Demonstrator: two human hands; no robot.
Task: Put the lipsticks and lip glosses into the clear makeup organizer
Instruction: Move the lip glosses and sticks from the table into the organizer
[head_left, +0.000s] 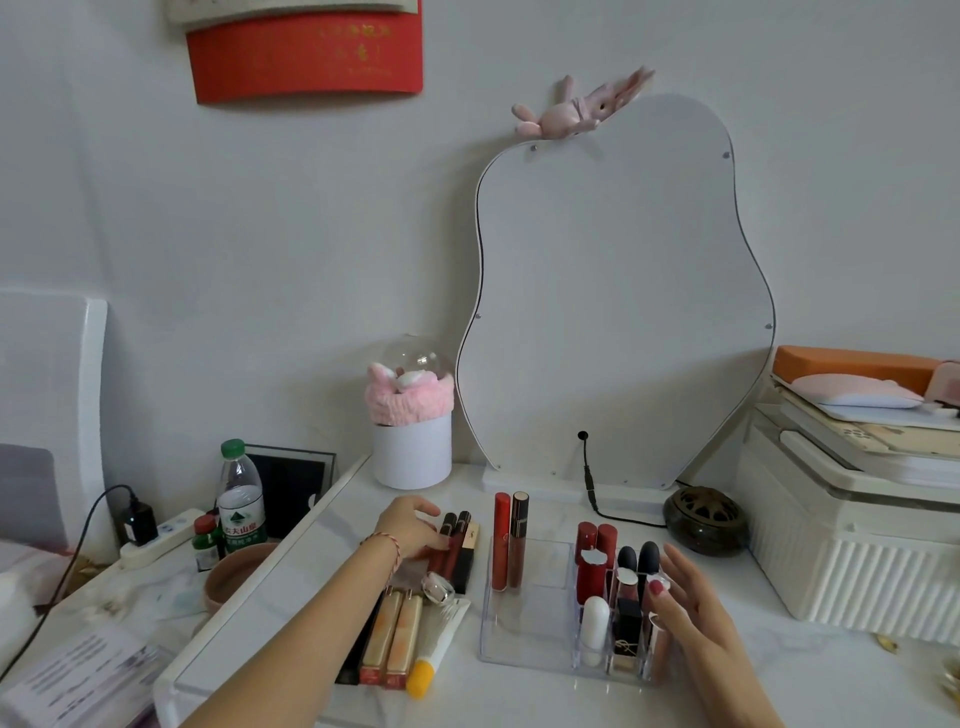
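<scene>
The clear makeup organizer (530, 652) sits on the white desk in front of me. Two tall lip glosses (510, 540) stand in its back left compartment, and several lipsticks (597, 551) fill its small right cells. My right hand (691, 613) rests against the organizer's right side, fingers spread, touching a tube there. To the left lies a pile of loose lipsticks and glosses (400, 639). My left hand (410, 527) reaches over the far end of that pile, fingers closing around dark red lip gloss tubes (453, 543) that still lie on the desk.
A wavy mirror (613, 312) leans on the wall behind the organizer, its cable (589, 480) trailing onto the desk. A dark round burner (706, 519) and a white ribbed box (852, 561) stand right. A white pot (411, 449), water bottle (240, 499) and brown bowl (236, 577) stand left.
</scene>
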